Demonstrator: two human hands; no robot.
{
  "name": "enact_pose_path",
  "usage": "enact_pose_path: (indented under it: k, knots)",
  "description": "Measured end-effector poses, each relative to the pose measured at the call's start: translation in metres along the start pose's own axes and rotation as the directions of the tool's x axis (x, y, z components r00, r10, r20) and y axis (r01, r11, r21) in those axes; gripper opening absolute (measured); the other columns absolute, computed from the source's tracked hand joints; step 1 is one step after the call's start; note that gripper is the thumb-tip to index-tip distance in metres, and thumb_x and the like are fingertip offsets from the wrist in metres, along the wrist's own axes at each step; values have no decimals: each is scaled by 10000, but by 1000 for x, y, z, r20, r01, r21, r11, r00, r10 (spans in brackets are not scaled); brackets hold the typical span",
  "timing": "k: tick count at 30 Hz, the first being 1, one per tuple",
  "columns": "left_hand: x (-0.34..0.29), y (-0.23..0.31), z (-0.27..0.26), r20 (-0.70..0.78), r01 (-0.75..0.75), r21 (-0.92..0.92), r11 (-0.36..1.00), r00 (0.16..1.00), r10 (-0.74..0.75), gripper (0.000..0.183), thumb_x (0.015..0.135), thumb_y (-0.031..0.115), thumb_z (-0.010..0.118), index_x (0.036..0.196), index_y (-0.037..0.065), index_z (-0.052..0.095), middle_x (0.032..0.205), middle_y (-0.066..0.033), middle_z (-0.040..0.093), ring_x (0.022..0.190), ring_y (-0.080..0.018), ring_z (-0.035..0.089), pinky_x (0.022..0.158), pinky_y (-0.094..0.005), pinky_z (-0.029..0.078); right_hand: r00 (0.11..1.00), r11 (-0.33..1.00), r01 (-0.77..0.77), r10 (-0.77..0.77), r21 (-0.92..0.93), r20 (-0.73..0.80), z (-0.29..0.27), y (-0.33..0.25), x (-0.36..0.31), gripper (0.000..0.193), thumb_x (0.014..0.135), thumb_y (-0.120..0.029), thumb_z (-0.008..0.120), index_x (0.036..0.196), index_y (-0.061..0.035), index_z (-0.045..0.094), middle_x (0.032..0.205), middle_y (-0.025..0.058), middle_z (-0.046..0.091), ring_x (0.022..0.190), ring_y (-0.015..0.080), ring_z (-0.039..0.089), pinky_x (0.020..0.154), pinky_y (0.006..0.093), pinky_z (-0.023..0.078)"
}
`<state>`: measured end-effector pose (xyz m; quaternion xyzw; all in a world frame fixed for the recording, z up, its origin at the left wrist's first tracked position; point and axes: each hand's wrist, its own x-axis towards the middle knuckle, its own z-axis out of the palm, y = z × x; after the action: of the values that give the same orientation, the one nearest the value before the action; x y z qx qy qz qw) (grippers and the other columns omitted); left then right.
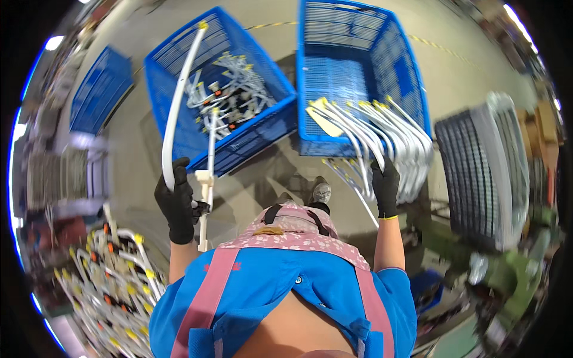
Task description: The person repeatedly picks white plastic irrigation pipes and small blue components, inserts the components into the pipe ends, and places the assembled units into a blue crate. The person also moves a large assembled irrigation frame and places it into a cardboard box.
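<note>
Matt printed cloth apron, slightly shiny blue plastic crates beyond it, smooth glossy white metal-looking tubes past it, the wearer's matt black cloth gloves either side of it, shiny shoe ahead of it.

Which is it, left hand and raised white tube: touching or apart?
Touching: the head view shows the left hand gripping the white tube near its lower end.

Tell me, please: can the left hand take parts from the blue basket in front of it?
Probably not freely: the left hand holds a curved white tube, although the open-topped blue basket leaves the parts uncovered.
</note>
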<state>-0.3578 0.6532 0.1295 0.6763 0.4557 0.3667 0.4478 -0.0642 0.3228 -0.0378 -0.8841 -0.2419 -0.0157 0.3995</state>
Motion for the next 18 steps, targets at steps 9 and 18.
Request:
enact_pose_path:
  k: [9, 18]
  knots:
    - [10, 8, 28, 334, -244, -157, 957, 899, 284, 169, 898, 74, 617, 1026, -4, 696, 745, 13, 625, 592, -37, 504, 531, -200, 387, 669, 979, -139, 202, 146, -716, -209, -52, -172, 244, 802, 59, 618, 1041, 11, 638, 922, 68, 657, 827, 150, 617, 739, 264, 502]
    - [-70, 120, 96, 782, -581, -357, 731, 243, 575, 247, 813, 164, 625, 961, -23, 691, 592, -29, 564, 481, -78, 507, 445, -236, 365, 622, 892, -355, 3, -278, -783, -263, -40, -291, 149, 688, 16, 724, 696, -70, 601, 680, 74, 603, 598, 188, 566, 579, 273, 449]
